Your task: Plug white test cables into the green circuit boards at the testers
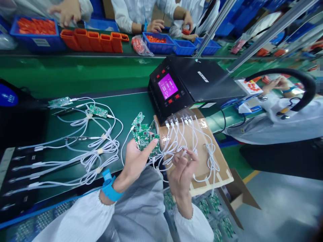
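Note:
My left hand (135,158), with a blue strap at the wrist, grips several green circuit boards (144,133), its thumb lying across them. A white cable meets the left side of these boards. To the right, my right hand (182,169) pinches what looks like the white end of a cable plug (184,153); its tip is partly hidden by the fingers. Behind it, bundled white cables (174,148) run from the front of a black tester box (202,80) with a lit purple screen (168,86). The box stands beyond both hands.
A cardboard sheet (223,168) lies under the right-hand cables. More coiled white cables (98,151) and cabled circuit boards (97,111) spread over the green table at left. Bagged boards (224,225) lie below. Across the bench, co-workers handle parts near blue bins (37,42) and orange cases (93,41).

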`<action>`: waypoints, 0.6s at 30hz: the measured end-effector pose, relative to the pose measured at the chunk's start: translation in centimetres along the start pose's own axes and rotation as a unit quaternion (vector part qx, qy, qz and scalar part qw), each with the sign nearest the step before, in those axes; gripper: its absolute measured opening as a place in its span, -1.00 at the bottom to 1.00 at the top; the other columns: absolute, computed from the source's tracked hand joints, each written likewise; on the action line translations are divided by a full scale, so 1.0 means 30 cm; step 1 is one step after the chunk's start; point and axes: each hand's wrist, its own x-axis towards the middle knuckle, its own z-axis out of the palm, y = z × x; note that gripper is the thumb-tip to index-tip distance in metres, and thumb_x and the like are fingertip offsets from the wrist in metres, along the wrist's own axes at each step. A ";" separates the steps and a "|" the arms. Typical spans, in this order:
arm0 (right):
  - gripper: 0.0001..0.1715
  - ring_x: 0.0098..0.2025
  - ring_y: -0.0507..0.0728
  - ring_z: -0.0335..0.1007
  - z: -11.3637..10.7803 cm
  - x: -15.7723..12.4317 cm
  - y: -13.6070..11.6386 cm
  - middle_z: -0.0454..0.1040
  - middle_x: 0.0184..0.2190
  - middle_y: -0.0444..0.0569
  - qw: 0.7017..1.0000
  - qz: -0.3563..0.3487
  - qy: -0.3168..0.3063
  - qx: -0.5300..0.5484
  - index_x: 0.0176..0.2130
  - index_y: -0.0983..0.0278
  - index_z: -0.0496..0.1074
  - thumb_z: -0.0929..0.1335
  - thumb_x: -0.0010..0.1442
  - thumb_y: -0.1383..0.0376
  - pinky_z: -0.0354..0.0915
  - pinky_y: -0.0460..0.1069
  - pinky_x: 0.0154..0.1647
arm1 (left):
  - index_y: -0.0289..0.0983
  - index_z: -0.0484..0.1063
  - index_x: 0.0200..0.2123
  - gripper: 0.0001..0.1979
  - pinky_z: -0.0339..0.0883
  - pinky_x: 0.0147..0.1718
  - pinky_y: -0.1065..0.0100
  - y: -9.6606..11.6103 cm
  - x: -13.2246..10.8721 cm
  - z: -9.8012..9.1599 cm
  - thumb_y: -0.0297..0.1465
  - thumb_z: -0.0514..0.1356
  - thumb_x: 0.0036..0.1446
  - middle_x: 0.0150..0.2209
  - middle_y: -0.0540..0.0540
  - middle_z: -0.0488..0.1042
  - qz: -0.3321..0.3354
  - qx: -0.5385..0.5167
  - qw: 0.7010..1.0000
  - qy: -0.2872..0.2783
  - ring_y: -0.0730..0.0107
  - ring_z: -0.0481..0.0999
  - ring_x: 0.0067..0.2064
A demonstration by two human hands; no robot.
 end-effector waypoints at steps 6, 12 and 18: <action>-0.85 -0.34 0.02 0.50 0.013 0.080 -0.064 0.56 -0.29 -0.06 0.990 -0.119 0.006 -0.069 -0.04 0.22 0.48 0.37 0.41 0.41 0.42 -0.10 -0.38 | -0.29 0.61 -0.15 -0.70 0.48 -0.04 0.28 -0.014 -0.024 0.038 -0.23 0.45 0.14 -0.16 -0.11 0.67 -0.031 -0.001 0.999 -0.019 0.24 0.63 -0.13; -0.73 -0.30 0.03 0.53 0.013 0.102 -0.097 0.60 -0.24 -0.04 0.985 -0.157 -0.010 -0.075 -0.01 0.21 0.55 0.41 0.34 0.49 0.50 -0.05 -0.30 | -0.29 0.60 -0.22 -0.75 0.49 -0.11 0.32 -0.019 -0.035 0.060 -0.25 0.45 0.12 -0.22 -0.07 0.65 -0.019 0.016 0.999 -0.033 0.27 0.63 -0.18; -0.79 -0.27 0.05 0.55 0.017 0.099 -0.094 0.61 -0.26 -0.05 0.987 -0.144 -0.002 -0.077 -0.08 0.23 0.53 0.42 0.33 0.49 0.52 -0.04 -0.24 | -0.28 0.60 -0.22 -0.77 0.51 -0.12 0.30 -0.013 -0.038 0.078 -0.30 0.45 0.09 -0.25 -0.08 0.67 -0.020 0.012 0.999 -0.027 0.24 0.65 -0.19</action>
